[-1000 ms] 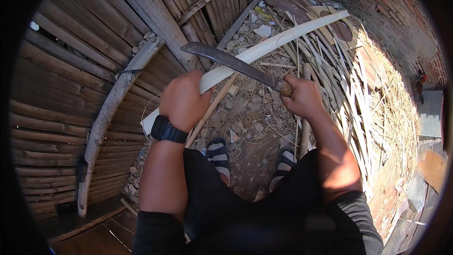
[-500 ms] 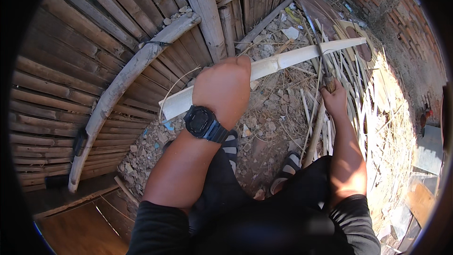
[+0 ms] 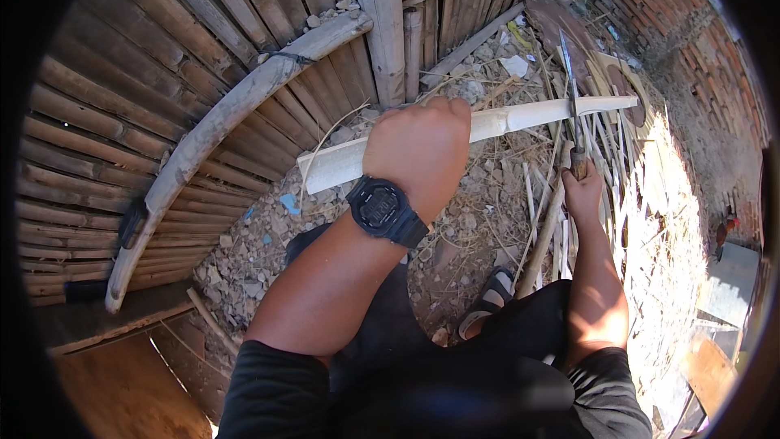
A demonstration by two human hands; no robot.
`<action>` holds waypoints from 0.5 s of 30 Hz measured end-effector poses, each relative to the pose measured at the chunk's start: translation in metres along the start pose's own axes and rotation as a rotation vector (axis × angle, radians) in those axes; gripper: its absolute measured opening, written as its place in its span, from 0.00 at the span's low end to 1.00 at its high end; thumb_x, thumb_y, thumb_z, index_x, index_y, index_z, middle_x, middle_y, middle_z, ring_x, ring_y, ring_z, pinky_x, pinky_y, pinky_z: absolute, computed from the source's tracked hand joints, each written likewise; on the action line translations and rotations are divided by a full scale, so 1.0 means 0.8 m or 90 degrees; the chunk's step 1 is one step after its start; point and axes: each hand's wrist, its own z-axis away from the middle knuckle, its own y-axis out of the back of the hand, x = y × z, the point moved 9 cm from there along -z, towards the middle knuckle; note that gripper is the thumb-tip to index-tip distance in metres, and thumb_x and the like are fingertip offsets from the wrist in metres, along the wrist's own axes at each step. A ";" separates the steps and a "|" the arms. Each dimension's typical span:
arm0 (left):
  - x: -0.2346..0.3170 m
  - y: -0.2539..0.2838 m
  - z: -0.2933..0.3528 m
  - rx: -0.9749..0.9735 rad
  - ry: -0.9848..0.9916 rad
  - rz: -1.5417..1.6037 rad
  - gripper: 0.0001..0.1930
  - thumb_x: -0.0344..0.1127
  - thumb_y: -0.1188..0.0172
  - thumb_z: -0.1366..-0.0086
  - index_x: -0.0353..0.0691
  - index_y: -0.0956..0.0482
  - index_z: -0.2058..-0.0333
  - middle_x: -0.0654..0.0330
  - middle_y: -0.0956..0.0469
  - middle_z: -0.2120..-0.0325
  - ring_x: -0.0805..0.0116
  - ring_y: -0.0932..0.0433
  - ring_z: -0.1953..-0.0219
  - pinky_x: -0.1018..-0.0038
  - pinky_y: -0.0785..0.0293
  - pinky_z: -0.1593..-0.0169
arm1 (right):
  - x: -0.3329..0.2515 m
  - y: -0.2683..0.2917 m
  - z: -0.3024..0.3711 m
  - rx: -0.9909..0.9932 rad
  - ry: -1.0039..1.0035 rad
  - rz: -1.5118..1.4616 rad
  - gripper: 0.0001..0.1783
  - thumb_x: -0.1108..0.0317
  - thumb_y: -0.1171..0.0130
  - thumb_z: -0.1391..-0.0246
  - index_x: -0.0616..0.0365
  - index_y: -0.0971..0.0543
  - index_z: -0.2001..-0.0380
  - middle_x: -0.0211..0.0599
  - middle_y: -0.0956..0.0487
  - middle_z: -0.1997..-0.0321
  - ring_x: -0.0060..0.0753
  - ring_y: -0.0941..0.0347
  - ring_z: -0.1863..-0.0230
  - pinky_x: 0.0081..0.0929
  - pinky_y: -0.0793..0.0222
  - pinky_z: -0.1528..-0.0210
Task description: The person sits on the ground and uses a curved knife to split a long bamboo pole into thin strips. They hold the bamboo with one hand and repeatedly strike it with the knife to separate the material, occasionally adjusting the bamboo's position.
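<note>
My left hand [image 3: 422,142], in a fist with a black digital watch [image 3: 382,207] on its wrist, grips a long pale split bamboo strip [image 3: 528,116]. The strip slants from lower left to upper right, and its tapered end lies over a pile of thin slats. On the right, my right hand [image 3: 583,193] is wrapped around the wooden handle of a long-bladed knife [image 3: 569,65]. Its blade points away from me and crosses the strip near the tapered end. Whether the edge bites into the strip cannot be made out.
A bamboo slat wall [image 3: 106,154] with a curved pole [image 3: 211,130] stands at left. Thin slats and shavings [image 3: 650,195] heap up at right, before a brick wall [image 3: 699,57]. Rubble [image 3: 260,260] and straw cover the ground around my sandalled foot [image 3: 490,301].
The view has shifted a little. The knife blade now stands more upright in the picture and crosses the strip closer to its tapered end. Both hands keep their holds.
</note>
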 end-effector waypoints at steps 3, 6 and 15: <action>-0.015 -0.007 -0.004 -0.047 0.031 0.015 0.10 0.35 0.35 0.41 0.40 0.22 0.63 0.51 0.17 0.66 0.47 0.16 0.64 0.55 0.21 0.60 | -0.046 -0.032 0.024 -0.075 0.039 0.059 0.16 0.66 0.35 0.51 0.59 0.19 0.58 0.48 0.18 0.71 0.42 0.20 0.70 0.37 0.26 0.61; -0.040 -0.012 -0.007 -0.033 0.036 0.047 0.11 0.39 0.33 0.41 0.40 0.21 0.63 0.50 0.17 0.67 0.45 0.17 0.63 0.54 0.21 0.59 | -0.096 -0.038 0.034 -0.166 0.156 0.169 0.17 0.66 0.35 0.53 0.59 0.19 0.59 0.47 0.19 0.73 0.44 0.20 0.71 0.39 0.26 0.63; -0.062 -0.014 -0.018 -0.032 0.086 0.111 0.15 0.42 0.27 0.42 0.37 0.17 0.65 0.46 0.18 0.73 0.44 0.18 0.68 0.58 0.25 0.65 | -0.111 -0.025 0.025 -0.115 0.126 0.132 0.17 0.65 0.35 0.54 0.58 0.20 0.59 0.51 0.20 0.74 0.55 0.21 0.70 0.45 0.27 0.63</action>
